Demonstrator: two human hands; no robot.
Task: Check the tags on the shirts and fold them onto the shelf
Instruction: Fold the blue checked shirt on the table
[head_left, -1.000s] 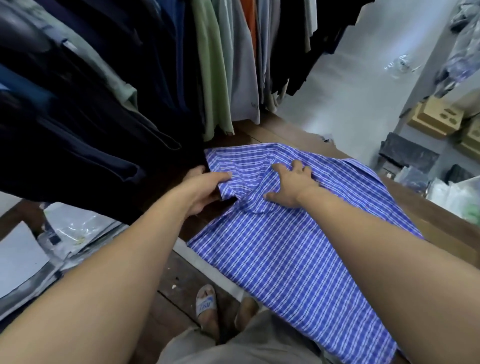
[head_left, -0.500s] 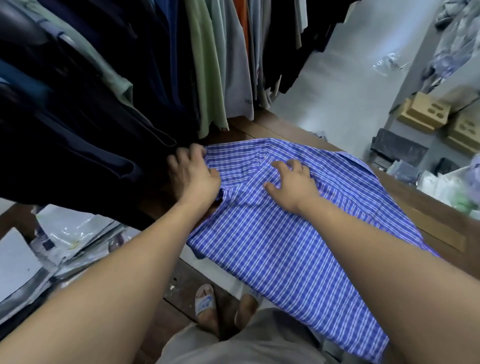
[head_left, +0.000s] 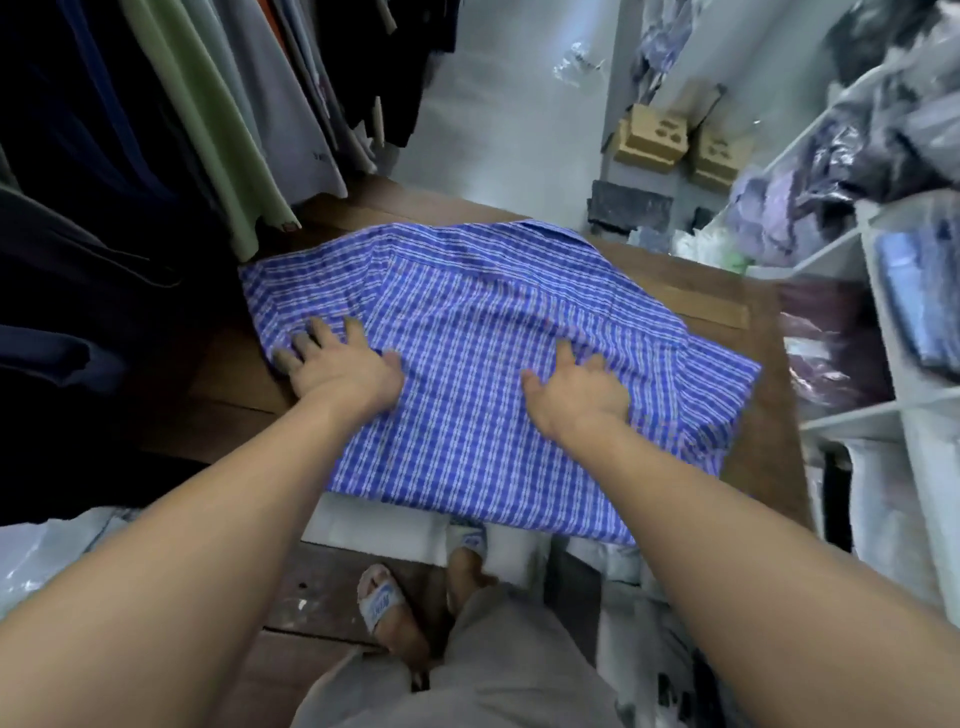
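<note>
A blue plaid shirt lies spread back-up on the wooden table, its collar at the far edge and its hem hanging over the near edge. My left hand rests flat on the shirt's left side with the fingers spread, near the folded-in left sleeve. On the right side, by the sleeve seam, my right hand sits with its fingers curled into a fold of the cloth. No tag is visible.
Dark, green and grey hanging clothes crowd the table's left and far-left side. A white shelf unit with bagged garments stands at the right. Cardboard boxes lean on the far wall. Plastic bags lie at lower left.
The left sleeve got folded in and my left hand now lies flat on it. My right hand slid from the shirt's middle to its right side. The view turned right, showing the shelf.
</note>
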